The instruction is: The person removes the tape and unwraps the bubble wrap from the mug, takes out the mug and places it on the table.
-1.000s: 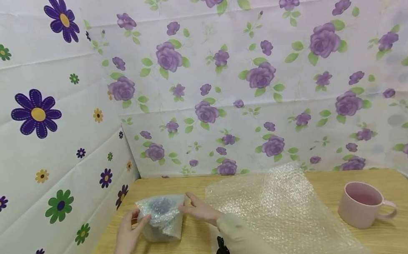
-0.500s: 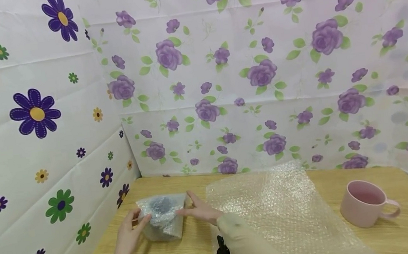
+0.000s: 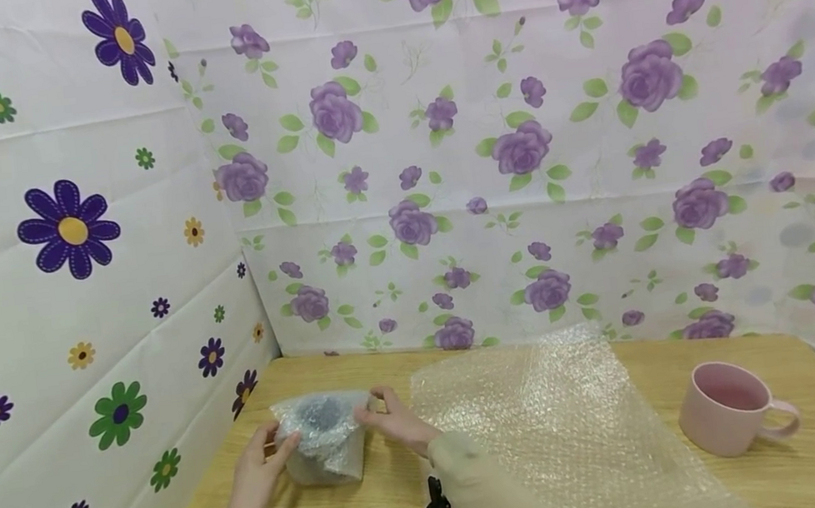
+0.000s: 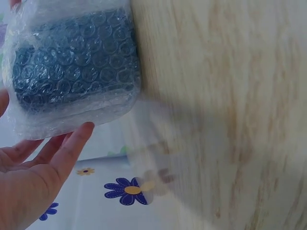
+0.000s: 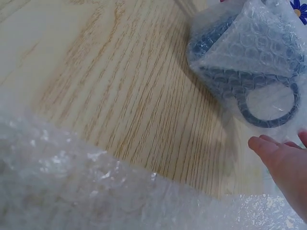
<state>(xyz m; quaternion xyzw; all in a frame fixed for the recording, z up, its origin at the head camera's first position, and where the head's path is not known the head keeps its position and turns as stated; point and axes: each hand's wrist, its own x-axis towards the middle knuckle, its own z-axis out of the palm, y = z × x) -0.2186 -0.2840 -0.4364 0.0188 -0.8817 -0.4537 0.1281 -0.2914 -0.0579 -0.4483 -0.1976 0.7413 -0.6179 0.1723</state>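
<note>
A blue mug is wrapped in bubble wrap and stands at the left of the table. Through the wrap its looped handle shows in the right wrist view, on the right hand's side. My left hand holds the bundle's left side, thumb toward me and fingers round the far side. At the upper right corner, my right hand pinches the loose wrap between thumb and fingers, close to the handle.
A large bubble wrap sheet lies flat across the middle of the wooden table, under the right forearm. To its right stands a pink mug. Flowered cloth walls rise behind and at the left.
The right hand has shifted slightly at the wrap's corner, its fingers more bent now, and the right forearm has moved a little left. The left hand and the bundle keep nearly the same place.
</note>
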